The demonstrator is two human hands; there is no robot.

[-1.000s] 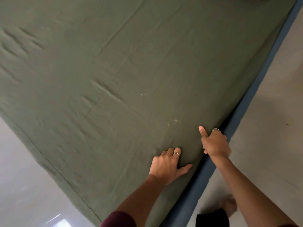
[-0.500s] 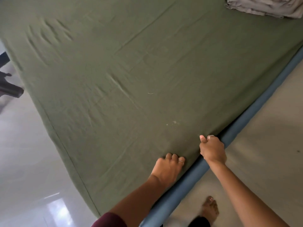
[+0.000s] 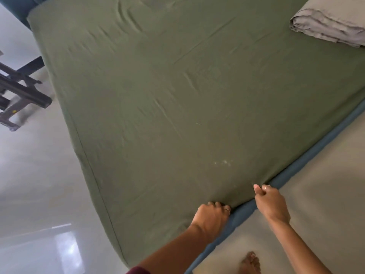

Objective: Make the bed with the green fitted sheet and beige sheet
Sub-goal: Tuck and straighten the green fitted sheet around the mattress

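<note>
The green fitted sheet [image 3: 177,99] covers the whole mattress, with a few creases across the middle and far left. At its near edge my left hand [image 3: 212,215] is curled, fingers pushing the sheet's hem down beside the blue bed frame [image 3: 308,155]. My right hand [image 3: 269,201] is a fist pinching the sheet's edge a little further along the same side. The beige sheet [image 3: 331,22] lies folded on the far right corner of the bed.
Pale glossy floor lies to the left and right of the bed. A dark wooden furniture frame [image 3: 21,91] stands on the floor at the left. My bare foot [image 3: 249,263] is beside the bed frame at the bottom.
My left hand went from flat on the sheet to curled at the bed's edge. The view shifted, bringing the folded beige sheet and the dark furniture into sight.
</note>
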